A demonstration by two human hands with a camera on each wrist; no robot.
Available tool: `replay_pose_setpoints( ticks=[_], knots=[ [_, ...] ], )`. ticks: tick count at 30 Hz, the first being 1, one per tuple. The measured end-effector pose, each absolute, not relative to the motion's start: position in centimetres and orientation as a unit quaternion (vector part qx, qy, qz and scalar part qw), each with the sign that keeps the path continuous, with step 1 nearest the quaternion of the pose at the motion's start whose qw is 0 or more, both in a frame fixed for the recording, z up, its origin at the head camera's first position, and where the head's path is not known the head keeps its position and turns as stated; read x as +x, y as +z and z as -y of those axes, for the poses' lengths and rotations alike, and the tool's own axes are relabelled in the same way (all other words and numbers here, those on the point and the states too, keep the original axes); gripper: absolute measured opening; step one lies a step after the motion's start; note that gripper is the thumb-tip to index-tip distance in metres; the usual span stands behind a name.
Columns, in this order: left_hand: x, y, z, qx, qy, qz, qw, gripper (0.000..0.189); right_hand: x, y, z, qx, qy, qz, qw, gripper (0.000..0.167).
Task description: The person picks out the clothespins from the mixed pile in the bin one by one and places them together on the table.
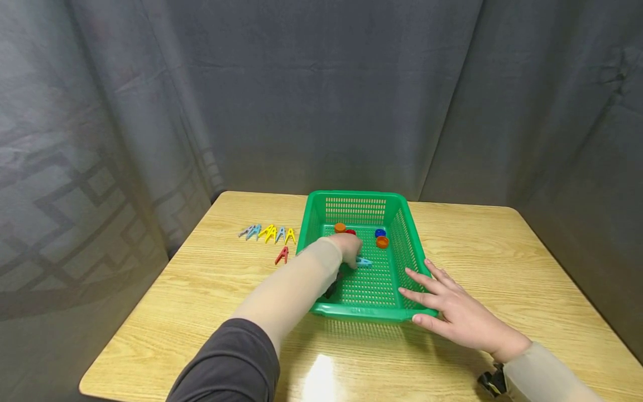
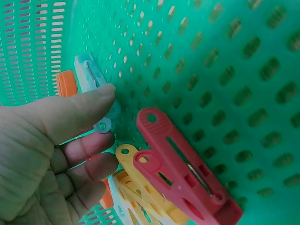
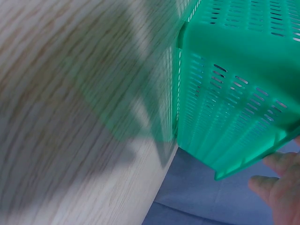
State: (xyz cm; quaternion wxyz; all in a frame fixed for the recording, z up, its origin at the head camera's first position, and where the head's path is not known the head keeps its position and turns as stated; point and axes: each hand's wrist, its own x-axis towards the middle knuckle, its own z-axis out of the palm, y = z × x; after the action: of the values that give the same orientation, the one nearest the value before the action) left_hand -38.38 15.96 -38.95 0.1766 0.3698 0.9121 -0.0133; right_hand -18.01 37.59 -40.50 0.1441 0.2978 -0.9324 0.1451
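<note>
My left hand [image 1: 345,245] reaches down inside the green basket [image 1: 369,312]. Its thumb and fingers pinch a light blue clothespin [image 2: 89,72], whose end [image 1: 365,262] sticks out beyond the fingertips in the head view. Close beside that hand, a red clothespin [image 2: 187,168] and a yellow clothespin [image 2: 152,187] lie against the basket wall in the left wrist view. With fingers spread, my right hand [image 1: 459,312] rests at the basket's right front corner, fingertips over the rim. My left forearm hides part of the basket floor.
Two orange caps [image 1: 340,228] [image 1: 382,242], a blue cap [image 1: 380,233] and a red cap [image 1: 350,231] sit toward the basket's back. On the table left of it lie several clothespins, including a yellow clothespin [image 1: 290,235] and a red clothespin [image 1: 282,255]. Grey curtains [image 1: 321,111] stand behind.
</note>
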Motion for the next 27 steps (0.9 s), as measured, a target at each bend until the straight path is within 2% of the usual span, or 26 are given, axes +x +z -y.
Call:
replay_pose_setpoints(
  ticks=[11, 20, 27],
  knots=[
    [-38.5, -38.9, -16.0, 0.373, -0.011, -0.913, 0.164, 0.022, -18.0, -40.6, -37.7, 0.296, 0.148, 0.933, 0.142, 0.044],
    [-38.5, -38.2, -15.9, 0.360, 0.075, -0.914, 0.172, 0.034, -18.1, -40.6, -37.7, 0.287, 0.156, 0.936, 0.130, 0.045],
    [-38.8, -37.1, -15.8, 0.361, 0.114, -0.910, 0.169, 0.033, -18.2, -40.6, -37.7, 0.291, 0.150, 0.936, 0.132, 0.044]
  ],
)
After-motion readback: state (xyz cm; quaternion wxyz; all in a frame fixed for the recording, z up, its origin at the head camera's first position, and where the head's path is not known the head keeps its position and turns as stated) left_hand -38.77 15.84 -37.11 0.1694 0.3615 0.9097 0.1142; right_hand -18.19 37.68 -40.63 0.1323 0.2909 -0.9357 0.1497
